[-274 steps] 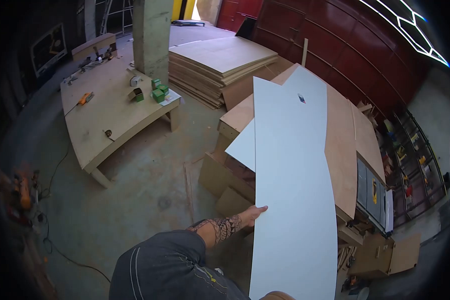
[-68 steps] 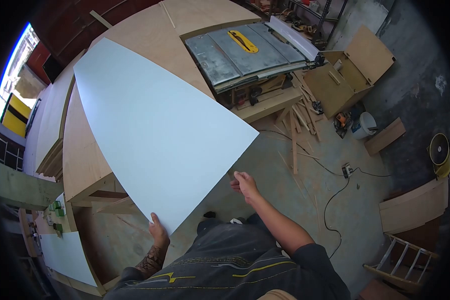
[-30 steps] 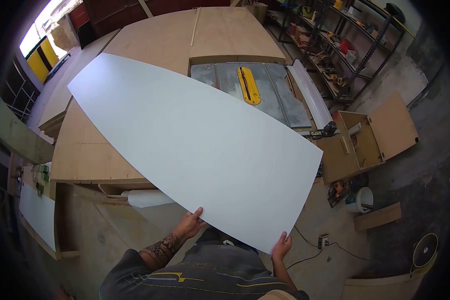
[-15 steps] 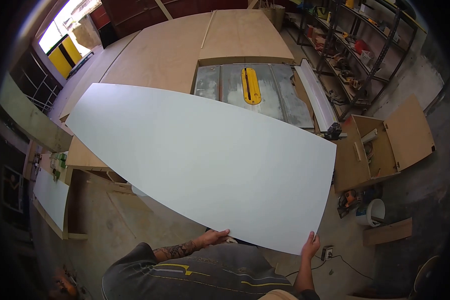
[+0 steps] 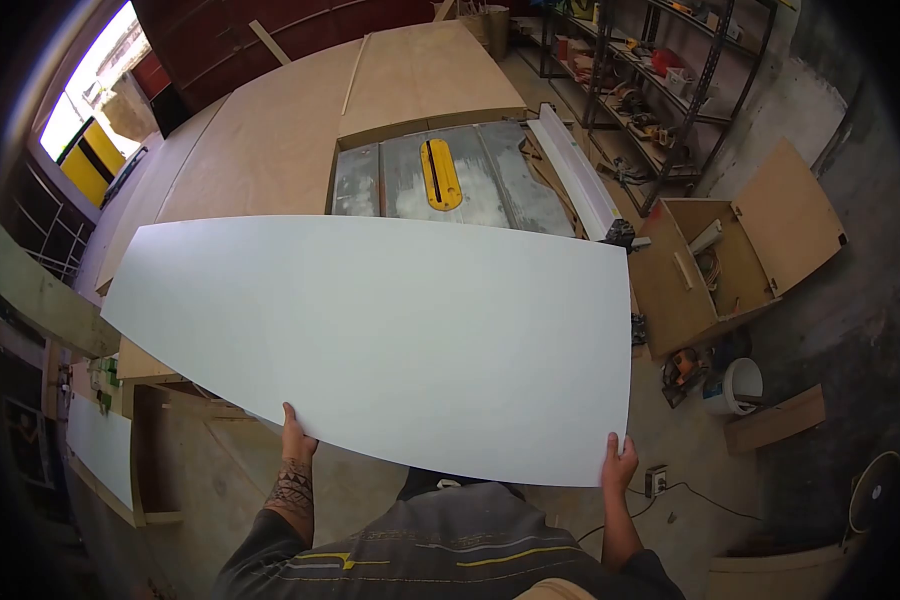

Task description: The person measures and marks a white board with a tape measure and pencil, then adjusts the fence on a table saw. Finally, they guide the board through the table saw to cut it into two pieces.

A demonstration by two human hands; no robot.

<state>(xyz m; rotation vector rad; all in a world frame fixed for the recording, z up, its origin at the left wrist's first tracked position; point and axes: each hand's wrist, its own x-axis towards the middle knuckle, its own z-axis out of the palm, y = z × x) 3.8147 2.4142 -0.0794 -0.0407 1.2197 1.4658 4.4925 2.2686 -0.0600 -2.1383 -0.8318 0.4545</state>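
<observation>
A large white panel (image 5: 390, 340) spans the middle of the head view, its far edge over the near side of the table saw (image 5: 370, 185). My left hand (image 5: 297, 435) grips its near edge left of centre, thumb on top and fingers hidden underneath. At the near right corner, my right hand (image 5: 618, 462) is closed on the panel's edge, thumb also on the upper face. The saw's yellow blade insert (image 5: 440, 174) shows beyond the panel; its left end lies over or near the wooden worktop (image 5: 270, 130).
Right of the saw stands an open wooden cabinet (image 5: 675, 260), with a white bucket (image 5: 735, 385) and a power tool on the floor. A cord runs from an outlet box (image 5: 655, 482). Metal shelves (image 5: 660, 100) hold tools. Another white panel (image 5: 100, 450) lies at left.
My left hand has shifted left along the panel's near edge. The panel has turned so its far edge is more level across the view, and the view has swung right.
</observation>
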